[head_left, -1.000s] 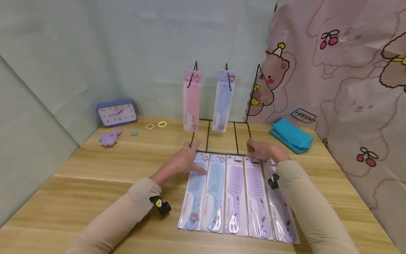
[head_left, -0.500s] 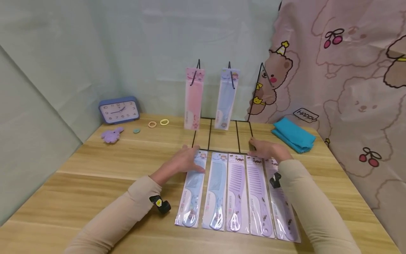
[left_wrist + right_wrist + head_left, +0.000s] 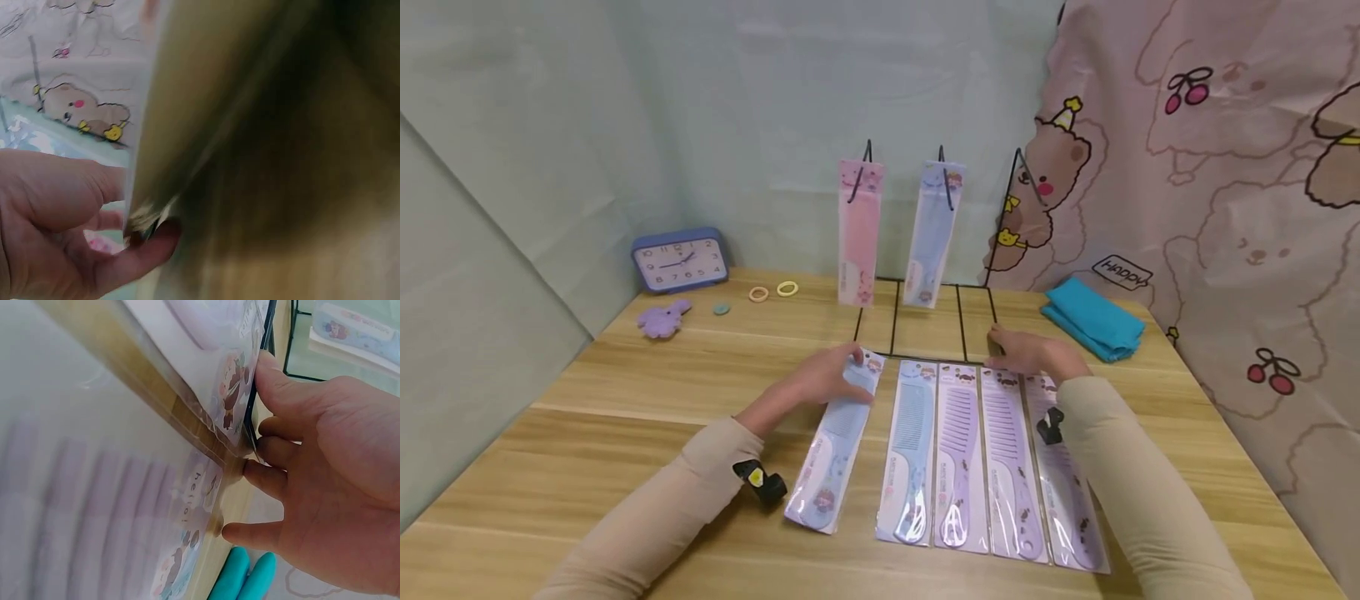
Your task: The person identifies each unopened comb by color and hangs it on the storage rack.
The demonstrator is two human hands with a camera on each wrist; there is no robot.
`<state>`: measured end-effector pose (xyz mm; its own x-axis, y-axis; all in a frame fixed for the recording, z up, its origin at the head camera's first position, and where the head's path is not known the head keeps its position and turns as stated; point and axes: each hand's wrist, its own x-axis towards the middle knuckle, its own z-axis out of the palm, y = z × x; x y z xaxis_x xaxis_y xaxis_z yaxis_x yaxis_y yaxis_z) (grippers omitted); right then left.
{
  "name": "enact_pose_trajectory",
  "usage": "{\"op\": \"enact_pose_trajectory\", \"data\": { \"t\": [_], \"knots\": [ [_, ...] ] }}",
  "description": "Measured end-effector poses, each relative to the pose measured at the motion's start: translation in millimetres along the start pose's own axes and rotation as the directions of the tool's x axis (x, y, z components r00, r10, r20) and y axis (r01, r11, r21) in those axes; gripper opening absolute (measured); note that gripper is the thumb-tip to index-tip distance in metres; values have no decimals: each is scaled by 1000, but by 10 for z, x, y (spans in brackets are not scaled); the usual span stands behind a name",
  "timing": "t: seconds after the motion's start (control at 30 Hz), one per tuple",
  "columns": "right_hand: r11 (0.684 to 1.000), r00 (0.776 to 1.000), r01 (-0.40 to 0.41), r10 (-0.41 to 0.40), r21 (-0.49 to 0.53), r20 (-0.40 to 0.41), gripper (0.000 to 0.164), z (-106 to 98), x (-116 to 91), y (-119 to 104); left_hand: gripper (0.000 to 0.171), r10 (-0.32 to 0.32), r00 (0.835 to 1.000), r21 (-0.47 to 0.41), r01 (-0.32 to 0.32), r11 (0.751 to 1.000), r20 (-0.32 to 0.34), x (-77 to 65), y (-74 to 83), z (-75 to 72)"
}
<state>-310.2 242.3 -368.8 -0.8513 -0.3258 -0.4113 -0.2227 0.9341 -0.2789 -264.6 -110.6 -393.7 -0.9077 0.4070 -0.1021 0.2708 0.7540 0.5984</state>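
My left hand (image 3: 831,379) pinches the top end of a packaged blue comb (image 3: 823,467). This package lies slanted, apart from the row; in the left wrist view its edge sits between thumb and fingers. My right hand (image 3: 1033,354) holds the front right corner of a black wire rack (image 3: 961,325), its thumb on the wire in the right wrist view. On the rack's hooks hang a pink package (image 3: 859,233) and a blue package (image 3: 934,233); the right hook is bare. Another packaged blue comb (image 3: 910,450) and several packaged purple combs (image 3: 958,450) lie before the rack.
A blue clock (image 3: 681,262) stands at the back left. Close to it lie a purple figure-shaped item (image 3: 662,321), a small teal piece (image 3: 721,309), an orange ring (image 3: 758,294) and a yellow ring (image 3: 787,288). A folded turquoise cloth (image 3: 1093,321) lies at the back right.
My left hand has drawn the leftmost blue comb package to the left, out of the row, and its lower end has swung outward. My right hand stays at the rack's corner.
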Motion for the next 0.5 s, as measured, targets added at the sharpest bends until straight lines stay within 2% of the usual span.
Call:
{"op": "enact_pose_trajectory", "data": {
  "t": [0.07, 0.13, 0.33, 0.5],
  "knots": [
    [1000, 1000, -1, 1, 0, 1, 76, -5, -1, -4, 55, 33, 999, -27, -32, 999, 27, -22, -11, -65],
    [1000, 1000, 4, -4, -3, 0, 76, -10, -3, -3, 55, 35, 997, -67, -30, 997, 74, -44, -15, -134],
    [1000, 1000, 5, -5, 3, -3, 76, -7, 4, 6, 76, -11, 970, -199, 62, 978, 243, -89, -29, -290],
    [1000, 1000, 6, -6, 14, 4, 77, 7, 15, 27, 88, 13, 953, -288, 78, 954, 304, -99, -61, -334]
  ]
}}
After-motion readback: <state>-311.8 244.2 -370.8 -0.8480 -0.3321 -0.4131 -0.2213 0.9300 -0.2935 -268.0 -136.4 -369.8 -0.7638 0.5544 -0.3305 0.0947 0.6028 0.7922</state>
